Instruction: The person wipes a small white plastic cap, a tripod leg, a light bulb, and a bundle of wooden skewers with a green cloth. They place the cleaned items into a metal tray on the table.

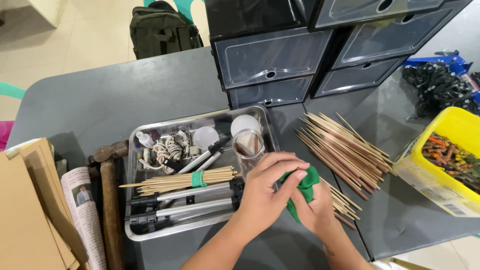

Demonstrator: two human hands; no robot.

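I see both hands meeting near the front edge of the dark grey desk (165, 90), closed together on a small green cloth (306, 184). The left hand (267, 192) curls its fingers over the top of the cloth, fingertips pressing into the fabric; the right hand (316, 210) lies beneath and behind it, fingers folded around the lower part, so the cloth is pinched between the two and only its upper fold and a lower corner show. Under and just right of the hands lies a loose heap of thin wooden sticks (342, 145), fanning from the front of the desk toward the back; the ends nearest the front pass beneath the right hand. Just left of the hands stands a shallow metal tray (132, 200), its right rim touching the left wrist region. In the tray I see a bundle of sticks (185, 181) bound with a green band, a folded tripod (185, 202) along the front rim, a clear cup (248, 145), two white bulbs (245, 123), a small white bottle (144, 139) and a coil of pale cord (167, 150). Left of the tray a hammer (110, 200) lies along the desk, beside a rolled newspaper (87, 215) and brown cardboard (25, 215) at the left front corner. At the back edge stand stacked clear-fronted drawer boxes (272, 57); at the right edge sits a yellow tub (440, 155) of coloured pieces.
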